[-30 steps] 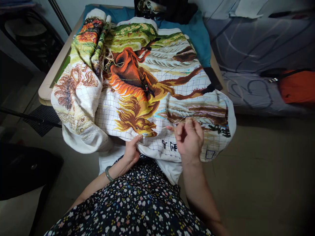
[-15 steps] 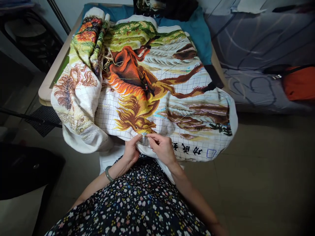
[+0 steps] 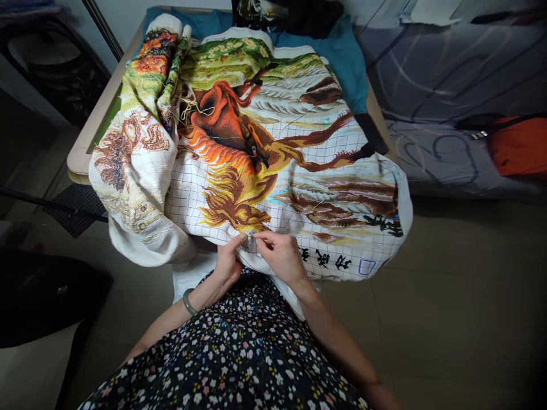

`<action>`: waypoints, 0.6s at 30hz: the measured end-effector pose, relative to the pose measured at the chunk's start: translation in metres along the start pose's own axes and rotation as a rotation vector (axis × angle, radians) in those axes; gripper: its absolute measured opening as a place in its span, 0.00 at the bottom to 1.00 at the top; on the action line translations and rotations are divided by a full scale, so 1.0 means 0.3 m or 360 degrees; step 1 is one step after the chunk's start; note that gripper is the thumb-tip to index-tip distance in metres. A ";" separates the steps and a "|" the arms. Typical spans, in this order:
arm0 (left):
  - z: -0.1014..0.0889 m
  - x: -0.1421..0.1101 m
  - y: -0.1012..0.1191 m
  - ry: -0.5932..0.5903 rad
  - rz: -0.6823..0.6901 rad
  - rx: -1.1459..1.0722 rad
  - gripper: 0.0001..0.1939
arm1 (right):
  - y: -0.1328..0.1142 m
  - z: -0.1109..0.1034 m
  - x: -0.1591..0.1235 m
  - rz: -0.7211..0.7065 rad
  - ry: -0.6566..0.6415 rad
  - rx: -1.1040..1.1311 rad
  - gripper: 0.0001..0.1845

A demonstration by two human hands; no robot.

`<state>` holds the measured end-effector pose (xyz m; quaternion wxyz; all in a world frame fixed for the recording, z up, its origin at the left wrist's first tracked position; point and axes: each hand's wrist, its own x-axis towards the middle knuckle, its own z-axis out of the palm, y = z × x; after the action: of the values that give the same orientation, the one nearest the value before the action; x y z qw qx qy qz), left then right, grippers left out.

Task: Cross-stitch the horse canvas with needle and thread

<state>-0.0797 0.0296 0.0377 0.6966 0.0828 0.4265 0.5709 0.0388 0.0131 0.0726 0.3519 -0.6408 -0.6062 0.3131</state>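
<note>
A large cross-stitch cloth (image 3: 192,199) with a grid and a stitched horse is draped over the table and hangs over its near edge. My left hand (image 3: 227,262) grips the near edge of this cloth, thumb on top and fingers underneath, just below the horse's head (image 3: 239,216). Close beside it, my right hand (image 3: 280,256) is closed in a pinch at the cloth's surface by the horse's muzzle. Whatever sits between those fingertips is too small to make out. Loose yellowish threads (image 3: 196,108) lie over the red saddle area.
The rolled left part of the cloth (image 3: 145,165) shows its back side. Under it all is a table (image 3: 83,151) with a teal cover (image 3: 354,68). A dark bag (image 3: 314,17) lies at the back. To the right stands a grey patterned sofa (image 3: 427,85) with an orange item (image 3: 519,148).
My right hand's fingers have shifted very slightly at the cloth and curl a little more. My left hand and the cloth stay in place.
</note>
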 end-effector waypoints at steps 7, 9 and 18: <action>-0.003 0.006 -0.004 -0.0013 -0.0010 -0.0001 0.32 | -0.028 0.001 0.015 -0.0055 0.0021 -0.0210 0.12; -0.003 0.008 -0.005 -0.0020 -0.0027 -0.0003 0.32 | -0.027 0.010 0.010 -0.0001 0.0024 -0.0112 0.10; -0.002 0.025 0.000 -0.0026 -0.0011 0.0025 0.30 | 0.011 0.066 -0.017 0.0279 0.0005 0.0430 0.07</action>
<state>-0.0802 0.0360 0.0336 0.7013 0.0915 0.4257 0.5645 0.0239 0.0094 0.0587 0.4070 -0.6386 -0.4997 0.4205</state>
